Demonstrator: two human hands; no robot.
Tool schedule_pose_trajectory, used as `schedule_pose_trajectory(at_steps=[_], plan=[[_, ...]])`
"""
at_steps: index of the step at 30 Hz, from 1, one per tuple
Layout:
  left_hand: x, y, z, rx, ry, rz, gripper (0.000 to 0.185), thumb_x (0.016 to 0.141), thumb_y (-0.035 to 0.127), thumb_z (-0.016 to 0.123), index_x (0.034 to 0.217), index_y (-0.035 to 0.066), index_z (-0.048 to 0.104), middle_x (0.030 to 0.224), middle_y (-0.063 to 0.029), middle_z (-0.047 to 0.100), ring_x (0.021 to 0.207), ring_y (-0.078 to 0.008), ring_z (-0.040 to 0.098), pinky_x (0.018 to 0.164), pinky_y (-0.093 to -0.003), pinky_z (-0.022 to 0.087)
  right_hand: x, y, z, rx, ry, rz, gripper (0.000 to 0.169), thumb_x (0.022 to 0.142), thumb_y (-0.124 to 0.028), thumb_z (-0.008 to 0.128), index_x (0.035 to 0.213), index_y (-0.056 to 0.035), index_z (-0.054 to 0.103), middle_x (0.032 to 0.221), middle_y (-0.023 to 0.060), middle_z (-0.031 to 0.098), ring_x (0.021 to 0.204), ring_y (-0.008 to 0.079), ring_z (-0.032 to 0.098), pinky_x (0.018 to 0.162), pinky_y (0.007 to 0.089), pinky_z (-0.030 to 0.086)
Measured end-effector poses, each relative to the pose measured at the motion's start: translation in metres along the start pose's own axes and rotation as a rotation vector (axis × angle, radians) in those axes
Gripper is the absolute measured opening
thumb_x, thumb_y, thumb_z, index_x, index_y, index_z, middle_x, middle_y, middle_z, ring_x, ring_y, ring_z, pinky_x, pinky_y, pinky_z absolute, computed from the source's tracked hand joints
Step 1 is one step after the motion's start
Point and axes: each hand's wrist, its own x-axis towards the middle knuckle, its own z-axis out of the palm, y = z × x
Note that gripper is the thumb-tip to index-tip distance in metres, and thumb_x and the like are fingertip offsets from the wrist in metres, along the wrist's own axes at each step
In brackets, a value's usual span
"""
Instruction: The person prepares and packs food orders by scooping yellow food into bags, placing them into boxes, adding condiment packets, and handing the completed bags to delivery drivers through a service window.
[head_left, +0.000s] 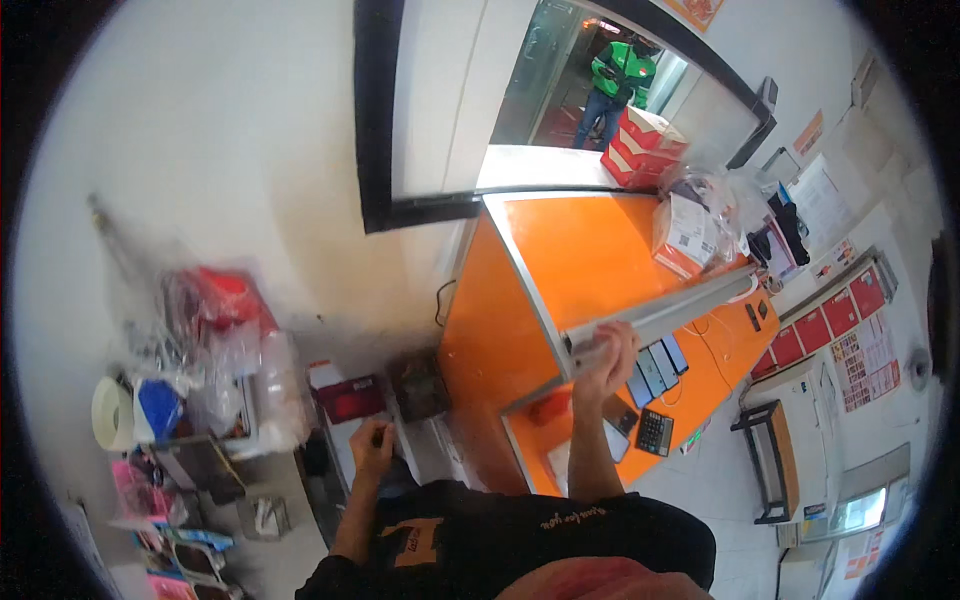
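My right hand rests with bent fingers at the near corner of the upper level of an orange counter, on the grey metal edge strip. Whether its fingers grip the strip is unclear. Below that level, phones lie side by side beside a black calculator. My left hand is at the lower left with its fingers curled, near a dark red package on a narrow surface. A small dark spot shows at its fingers, and I cannot tell if it holds anything.
Red and white boxes are stacked on the window ledge, and a person in a green jacket stands beyond. A white and orange box and plastic bags crowd the counter's far end. Bagged goods fill a left-hand table.
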Motion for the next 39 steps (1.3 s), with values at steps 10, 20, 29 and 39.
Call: schedule_pose_trajectory(at_steps=[10,20,29,39], plan=[[0.252,0.037,0.069,-0.204,-0.387,0.591,0.014,0.079,0.009,0.075,0.077,0.006,0.061,0.071,-0.0078,0.058,0.064,-0.0261,0.055,0.060,-0.0360,0.044,0.006,-0.003,0.002,-0.204,-0.155,0.154,0.042,0.090,-0.042,0.048,0.078,-0.0040,0.062,0.087,0.0125,0.064,0.098,0.0311,0.050,0.093,0.0469,0.034],[0.356,0.106,0.225,-0.591,-0.123,1.001,0.035,0.089,0.044,0.060,0.091,0.009,0.062,0.085,-0.0046,0.064,0.080,-0.0206,0.058,0.080,-0.0379,0.041,0.042,-0.017,0.012,-0.594,-0.519,0.422,0.031,0.066,-0.036,0.069,0.092,-0.0188,0.071,0.108,-0.0004,0.067,0.121,0.0293,0.047,0.108,0.0541,0.018],[0.352,0.079,0.236,-0.777,-0.144,0.915,0.017,0.079,0.033,0.072,0.086,0.020,0.063,0.078,0.0069,0.064,0.074,-0.0099,0.055,0.085,-0.0332,0.037,0.045,0.000,0.006,-0.548,-0.522,0.472,0.022,0.061,-0.037,0.075,0.076,-0.0230,0.070,0.090,-0.0085,0.069,0.102,0.0212,0.055,0.094,0.0468,0.027],[0.358,0.086,0.228,-0.743,-0.228,0.930,0.018,0.076,0.028,0.075,0.074,0.018,0.059,0.066,0.0075,0.061,0.063,-0.0088,0.050,0.088,-0.0330,0.034,0.047,0.008,0.001,-0.500,-0.439,0.543,0.013,0.064,-0.034,0.076,0.063,-0.0232,0.068,0.082,-0.0094,0.070,0.098,0.0179,0.058,0.096,0.0437,0.026]])
